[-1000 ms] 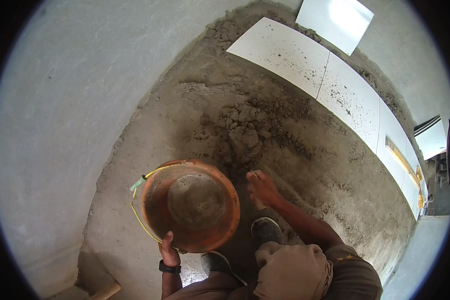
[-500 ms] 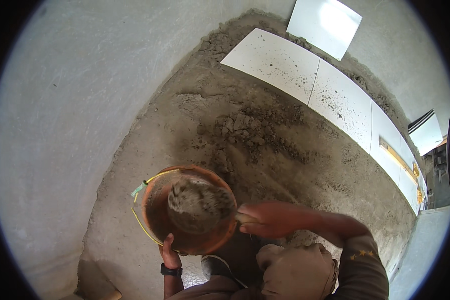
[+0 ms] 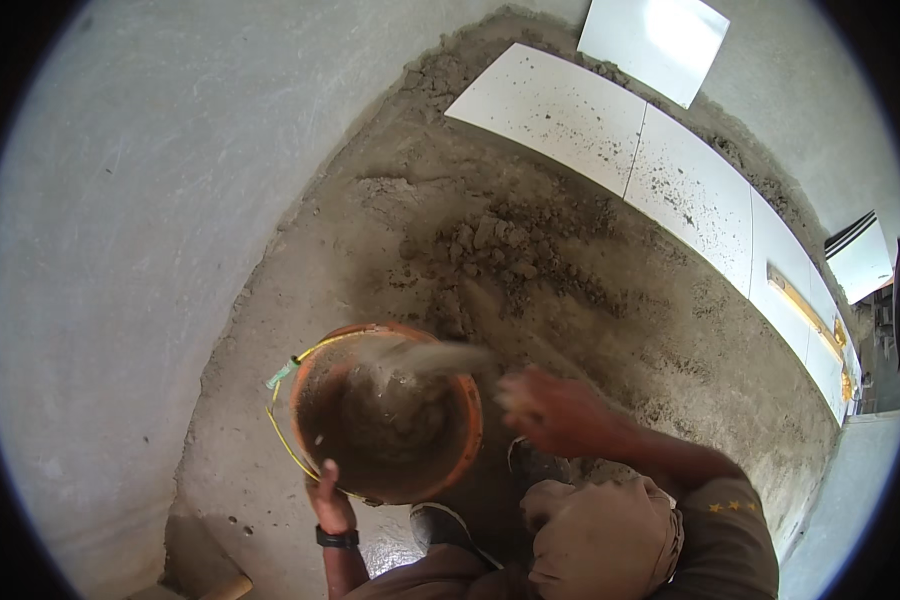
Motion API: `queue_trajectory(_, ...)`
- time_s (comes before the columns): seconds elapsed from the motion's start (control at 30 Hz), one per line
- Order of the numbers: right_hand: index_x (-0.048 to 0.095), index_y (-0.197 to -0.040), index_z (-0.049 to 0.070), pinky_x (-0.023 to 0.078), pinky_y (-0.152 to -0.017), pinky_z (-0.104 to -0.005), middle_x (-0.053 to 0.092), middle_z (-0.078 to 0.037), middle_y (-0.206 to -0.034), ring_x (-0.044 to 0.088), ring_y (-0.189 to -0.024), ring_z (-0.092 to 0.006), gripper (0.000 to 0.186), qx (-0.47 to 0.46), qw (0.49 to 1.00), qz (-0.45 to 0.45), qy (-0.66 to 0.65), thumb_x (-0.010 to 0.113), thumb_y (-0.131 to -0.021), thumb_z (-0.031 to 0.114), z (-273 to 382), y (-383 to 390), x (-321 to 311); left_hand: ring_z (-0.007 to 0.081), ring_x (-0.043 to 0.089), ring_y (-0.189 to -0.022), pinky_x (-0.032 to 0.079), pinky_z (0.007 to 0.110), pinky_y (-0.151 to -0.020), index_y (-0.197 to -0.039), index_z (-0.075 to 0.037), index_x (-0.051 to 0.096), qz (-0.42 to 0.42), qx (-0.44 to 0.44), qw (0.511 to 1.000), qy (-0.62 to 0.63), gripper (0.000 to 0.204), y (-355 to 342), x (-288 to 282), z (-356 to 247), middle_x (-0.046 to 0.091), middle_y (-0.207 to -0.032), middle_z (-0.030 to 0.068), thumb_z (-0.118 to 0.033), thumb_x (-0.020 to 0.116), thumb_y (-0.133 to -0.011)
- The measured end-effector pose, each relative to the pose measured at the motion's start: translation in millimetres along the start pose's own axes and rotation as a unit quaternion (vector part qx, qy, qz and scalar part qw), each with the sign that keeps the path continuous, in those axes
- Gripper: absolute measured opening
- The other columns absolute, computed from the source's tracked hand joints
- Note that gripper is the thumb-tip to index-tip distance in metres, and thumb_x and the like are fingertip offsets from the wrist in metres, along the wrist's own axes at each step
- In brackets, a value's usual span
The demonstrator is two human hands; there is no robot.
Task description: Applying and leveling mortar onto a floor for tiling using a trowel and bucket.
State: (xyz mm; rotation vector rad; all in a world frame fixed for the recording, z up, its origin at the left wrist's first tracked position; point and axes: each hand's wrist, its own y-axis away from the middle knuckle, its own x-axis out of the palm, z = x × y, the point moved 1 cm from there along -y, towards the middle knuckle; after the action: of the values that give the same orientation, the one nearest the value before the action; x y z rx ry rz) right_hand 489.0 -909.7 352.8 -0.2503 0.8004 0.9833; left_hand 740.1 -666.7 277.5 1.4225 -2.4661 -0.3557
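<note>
My left hand [image 3: 330, 505], with a dark watch on the wrist, grips the near rim of an orange bucket [image 3: 468, 445] with a yellow wire handle [image 3: 278, 420] and green grip. Grey, watery mortar [image 3: 380, 440] is inside it. My right hand [image 3: 550, 410] is closed on a trowel, whose blade [image 3: 440, 357] is a smear of motion over the bucket's far right rim. A heap of grey crumbly mortar [image 3: 490, 245] lies on the rough floor beyond the bucket.
A row of white tiles [image 3: 690, 190], speckled with mortar, curves along the right, with a wooden batten [image 3: 800, 305] on it. A loose white tile [image 3: 653, 45] and stacked tiles [image 3: 860, 265] are by the wall. A grey wall [image 3: 120, 250] is at left.
My right hand swung from beside the bucket to its rim, bringing a clump of mortar over it, then pulled back rightward. The mortar in the bucket now looks stirred and blurred.
</note>
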Motion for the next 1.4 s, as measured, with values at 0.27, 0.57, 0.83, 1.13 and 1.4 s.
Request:
queue_trajectory(0.27,0.06,-0.102,0.002,0.049,-0.079,-0.0484,0.063,-0.022,-0.104,0.061,-0.094,-0.0431,0.036,0.274,0.957,0.096,-0.006,0.056,-0.093,0.037,-126,94,18,0.0258,0.057,-0.112,0.043,0.038,-0.101,-0.131,-0.002,0.048,0.039,-0.072,0.985,0.15,0.05,-37,-8,-18,0.059,-0.122,0.0098,-0.011,0.061,-0.083)
queue_trajectory(0.57,0.059,-0.096,0.005,0.046,-0.047,-0.0334,0.055,-0.005,-0.065,0.053,-0.051,-0.0151,0.038,0.215,0.867,0.426,-0.143,0.056,-0.094,0.042,-134,-41,41,0.0285,0.056,-0.114,0.045,0.043,-0.101,-0.132,-0.007,0.049,-0.056,-0.072,0.971,0.222,0.053,-16,-36,-12,0.058,-0.125,0.0106,-0.006,0.054,-0.079)
queue_trajectory(0.83,0.057,-0.092,0.002,0.047,-0.052,-0.0368,0.058,-0.01,-0.069,0.059,-0.057,-0.0209,0.04,0.159,0.961,0.214,-0.068,0.056,-0.094,0.042,-143,-159,9,0.028,0.053,-0.118,0.044,0.043,-0.102,-0.131,-0.011,0.051,-0.116,-0.065,0.954,0.27,0.05,-24,-61,-14,0.056,-0.129,0.0087,-0.008,0.053,-0.081)
queue_trajectory(1.13,0.057,-0.108,-0.003,0.048,-0.075,-0.0498,0.065,-0.024,-0.089,0.062,-0.087,-0.0439,0.044,-0.052,0.989,-0.01,0.138,0.058,-0.091,0.038,-49,-143,-30,0.0283,0.062,-0.101,0.05,0.041,-0.092,-0.12,0.0,0.057,-0.174,-0.03,0.952,0.251,0.04,-57,-61,-24,0.064,-0.112,0.0112,-0.014,0.057,-0.083)
queue_trajectory(1.4,0.058,-0.106,-0.003,0.049,-0.076,-0.0491,0.065,-0.024,-0.091,0.062,-0.089,-0.0414,0.04,-0.225,0.965,0.097,0.094,0.058,-0.091,0.034,70,-132,-21,0.026,0.06,-0.106,0.05,0.038,-0.093,-0.128,-0.003,0.052,-0.158,-0.004,0.94,0.302,0.046,-53,-56,-21,0.061,-0.117,0.0108,-0.004,0.051,-0.082)
